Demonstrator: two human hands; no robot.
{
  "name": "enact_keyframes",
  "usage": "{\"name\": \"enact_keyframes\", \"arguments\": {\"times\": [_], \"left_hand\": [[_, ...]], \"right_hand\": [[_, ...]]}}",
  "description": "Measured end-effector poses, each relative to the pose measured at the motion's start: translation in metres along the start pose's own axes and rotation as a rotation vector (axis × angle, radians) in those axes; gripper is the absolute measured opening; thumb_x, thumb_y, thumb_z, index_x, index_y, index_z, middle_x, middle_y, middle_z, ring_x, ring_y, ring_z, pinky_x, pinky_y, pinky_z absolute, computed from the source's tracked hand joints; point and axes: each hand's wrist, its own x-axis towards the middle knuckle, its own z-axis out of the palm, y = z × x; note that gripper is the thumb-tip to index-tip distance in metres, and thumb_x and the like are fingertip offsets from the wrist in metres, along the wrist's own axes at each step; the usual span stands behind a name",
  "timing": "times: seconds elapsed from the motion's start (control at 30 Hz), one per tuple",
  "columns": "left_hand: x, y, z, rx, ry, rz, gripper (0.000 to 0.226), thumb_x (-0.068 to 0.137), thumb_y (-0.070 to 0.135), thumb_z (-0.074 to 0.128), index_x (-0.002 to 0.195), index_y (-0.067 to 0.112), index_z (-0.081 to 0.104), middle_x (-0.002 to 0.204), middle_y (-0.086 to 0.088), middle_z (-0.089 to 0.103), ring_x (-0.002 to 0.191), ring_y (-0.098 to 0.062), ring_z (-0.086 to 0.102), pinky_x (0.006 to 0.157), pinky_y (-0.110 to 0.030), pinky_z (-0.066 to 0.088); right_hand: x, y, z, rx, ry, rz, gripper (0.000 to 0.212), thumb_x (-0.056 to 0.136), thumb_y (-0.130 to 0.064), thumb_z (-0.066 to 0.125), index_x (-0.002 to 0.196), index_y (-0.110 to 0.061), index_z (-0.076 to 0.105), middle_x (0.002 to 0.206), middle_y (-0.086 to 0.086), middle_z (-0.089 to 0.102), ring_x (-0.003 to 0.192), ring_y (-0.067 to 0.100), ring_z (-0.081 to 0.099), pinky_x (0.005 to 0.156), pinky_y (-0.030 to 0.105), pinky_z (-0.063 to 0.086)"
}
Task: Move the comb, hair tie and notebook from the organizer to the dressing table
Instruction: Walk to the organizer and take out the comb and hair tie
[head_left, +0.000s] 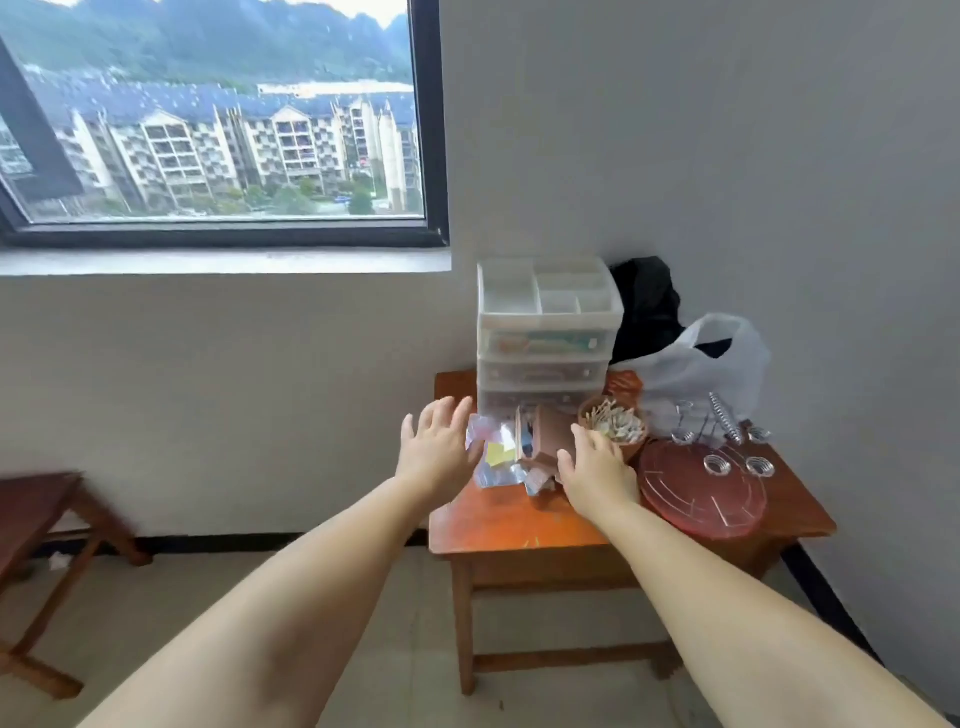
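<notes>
While both bare arms reached forward from the bottom of the view, the left hand hovered at the left edge of a small wooden table, fingers spread and holding nothing. The right hand hung palm down over the tabletop, fingers loosely spread, and it also gripped nothing; whether it touched the items beneath it could not be told.

A clear plastic drawer organizer stood at the back of the table against the white wall, with an open compartmented tray on top and three closed drawers below. Colourful contents showed dimly through the drawer fronts, but the comb, hair tie and notebook could not be made out.

Between the hands lay shiny crumpled wrapping and a small brown box. Just beyond the right hand sat a bowl of cotton swabs. To the right lay a round red lid, metal spring holders, a white plastic bag and a black bag. A window showed apartment blocks.
</notes>
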Motion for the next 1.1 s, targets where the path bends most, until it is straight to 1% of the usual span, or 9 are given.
{"name": "enact_keyframes", "arguments": {"times": [0.2, 0.33, 0.4, 0.47, 0.6, 0.73, 0.87, 1.03, 1.1], "left_hand": [[0.125, 0.006, 0.001, -0.077, 0.131, 0.036, 0.053, 0.094, 0.018, 0.033, 0.146, 0.024, 0.02, 0.15, -0.006, 0.029, 0.139, -0.026, 0.025, 0.114, -0.041, 0.02], [0.182, 0.008, -0.004, -0.151, 0.152, -0.005, 0.045, 0.097, 0.023, 0.035, 0.141, 0.024, 0.033, 0.141, -0.009, 0.042, 0.125, -0.03, 0.043, 0.106, -0.04, 0.032], [0.198, 0.007, -0.005, -0.204, 0.177, -0.006, 0.035, 0.097, 0.026, 0.037, 0.13, 0.023, 0.048, 0.128, -0.011, 0.054, 0.113, -0.033, 0.052, 0.099, -0.039, 0.037], [0.206, 0.005, -0.005, -0.268, 0.204, -0.031, 0.028, 0.096, 0.028, 0.041, 0.118, 0.022, 0.058, 0.116, -0.011, 0.058, 0.103, -0.035, 0.056, 0.091, -0.037, 0.043], [0.216, 0.002, -0.003, -0.315, 0.168, -0.048, 0.024, 0.095, 0.034, 0.041, 0.109, 0.027, 0.06, 0.109, -0.008, 0.056, 0.092, -0.035, 0.061, 0.084, -0.039, 0.05], [0.222, -0.001, -0.011, -0.318, 0.103, -0.026, 0.027, 0.096, 0.033, 0.039, 0.11, 0.027, 0.061, 0.108, -0.008, 0.054, 0.092, -0.032, 0.06, 0.082, -0.038, 0.051], [0.224, -0.004, -0.015, -0.337, 0.073, 0.015, 0.028, 0.097, 0.029, 0.038, 0.116, 0.023, 0.059, 0.112, -0.011, 0.052, 0.095, -0.031, 0.059, 0.084, -0.041, 0.052], [0.215, -0.004, -0.005, -0.387, 0.056, 0.057, 0.034, 0.096, 0.026, 0.041, 0.13, 0.021, 0.047, 0.123, -0.012, 0.045, 0.101, -0.03, 0.058, 0.083, -0.04, 0.052], [0.213, -0.004, -0.003, -0.405, 0.042, 0.056, 0.038, 0.095, 0.026, 0.042, 0.133, 0.021, 0.043, 0.126, -0.012, 0.044, 0.105, -0.029, 0.056, 0.086, -0.039, 0.05]], "right_hand": [[0.128, -0.02, -0.003, 0.563, -0.131, 0.073, 0.047, 0.094, -0.023, 0.037, 0.141, -0.014, 0.034, 0.141, 0.009, 0.044, 0.112, 0.026, 0.052, 0.098, 0.041, 0.044], [0.189, -0.038, -0.01, 1.226, -0.152, 0.354, 0.042, 0.094, -0.014, 0.038, 0.136, -0.014, 0.038, 0.128, 0.006, 0.049, 0.102, 0.022, 0.053, 0.071, 0.034, 0.054], [0.207, -0.044, -0.015, 1.469, -0.168, 0.503, 0.031, 0.093, -0.011, 0.04, 0.123, -0.009, 0.048, 0.111, 0.01, 0.059, 0.092, 0.022, 0.059, 0.059, 0.031, 0.05], [0.212, -0.048, -0.019, 1.607, -0.177, 0.591, 0.016, 0.091, -0.008, 0.041, 0.101, -0.008, 0.053, 0.09, 0.008, 0.06, 0.077, 0.018, 0.06, 0.06, 0.031, 0.049], [0.209, -0.051, -0.025, 1.792, -0.204, 0.632, 0.019, 0.09, -0.005, 0.035, 0.079, -0.007, 0.05, 0.079, 0.009, 0.058, 0.072, 0.019, 0.057, 0.074, 0.033, 0.045], [0.193, -0.047, -0.02, 1.796, -0.191, 0.67, 0.017, 0.087, -0.001, 0.035, 0.081, -0.005, 0.05, 0.077, 0.008, 0.056, 0.068, 0.017, 0.056, 0.061, 0.028, 0.044], [0.158, -0.039, -0.006, 1.714, -0.151, 0.648, 0.019, 0.086, -0.002, 0.037, 0.089, -0.003, 0.056, 0.086, 0.01, 0.06, 0.072, 0.017, 0.057, 0.064, 0.028, 0.047], [0.121, -0.026, -0.005, 1.746, -0.066, 0.623, 0.018, 0.092, -0.02, 0.044, 0.083, -0.008, 0.056, 0.082, 0.008, 0.059, 0.076, 0.019, 0.057, 0.067, 0.031, 0.048], [0.113, -0.021, -0.003, 1.773, -0.081, 0.608, 0.023, 0.093, -0.033, 0.048, 0.091, -0.011, 0.054, 0.086, 0.008, 0.059, 0.08, 0.021, 0.058, 0.07, 0.034, 0.051]]}}
